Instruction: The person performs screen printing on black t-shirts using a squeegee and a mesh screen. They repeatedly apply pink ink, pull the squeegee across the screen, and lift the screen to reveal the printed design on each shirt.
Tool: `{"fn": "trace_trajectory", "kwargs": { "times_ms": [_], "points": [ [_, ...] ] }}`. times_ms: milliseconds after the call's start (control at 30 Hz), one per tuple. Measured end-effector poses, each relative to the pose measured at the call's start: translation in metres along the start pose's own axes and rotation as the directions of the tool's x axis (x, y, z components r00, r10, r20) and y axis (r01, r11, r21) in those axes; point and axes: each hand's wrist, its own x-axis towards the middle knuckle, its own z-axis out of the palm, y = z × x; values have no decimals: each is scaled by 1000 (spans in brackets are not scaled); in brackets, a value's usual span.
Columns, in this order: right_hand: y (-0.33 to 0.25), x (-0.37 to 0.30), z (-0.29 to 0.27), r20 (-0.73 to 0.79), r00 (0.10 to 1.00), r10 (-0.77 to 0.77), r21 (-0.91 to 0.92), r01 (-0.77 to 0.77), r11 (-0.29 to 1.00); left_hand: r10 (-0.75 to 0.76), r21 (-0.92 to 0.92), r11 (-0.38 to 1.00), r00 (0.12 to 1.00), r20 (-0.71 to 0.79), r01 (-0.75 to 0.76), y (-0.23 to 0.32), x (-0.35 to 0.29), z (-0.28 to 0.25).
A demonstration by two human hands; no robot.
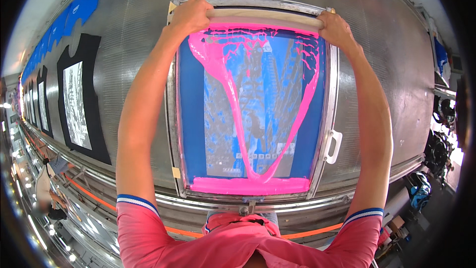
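A screen printing frame (333,89) with metal sides lies in front of me on the long table. At its far end, my left hand (192,16) is closed on the left end of a wooden-handled squeegee (263,17). The squeegee's right end is in the grip of my right hand (338,29). Below it, bright pink ink (208,62) spreads over the blue-edged mesh (191,114). Two ink streaks run down and meet in a V near a thick pink band along the near edge. A patterned grey and blue image shows in the mesh.
A white handle (334,147) sticks out from the frame's right side. Left on the metal table (134,34) lie black garment pieces (101,114) with white prints and blue fabric pieces (79,10). Another person (45,188) is at the lower left. Dark bags (439,154) are at the right.
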Motion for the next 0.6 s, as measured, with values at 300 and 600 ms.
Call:
{"fn": "trace_trajectory", "kwargs": {
  "times_ms": [300,600],
  "points": [
    [4,14,13,-4,997,76,-83,-76,994,66,95,994,996,-52,-61,-15,6,11],
    [0,7,15,-74,995,74,-104,-81,991,-39,182,982,999,-29,44,-5,1,8]
  ]
}}
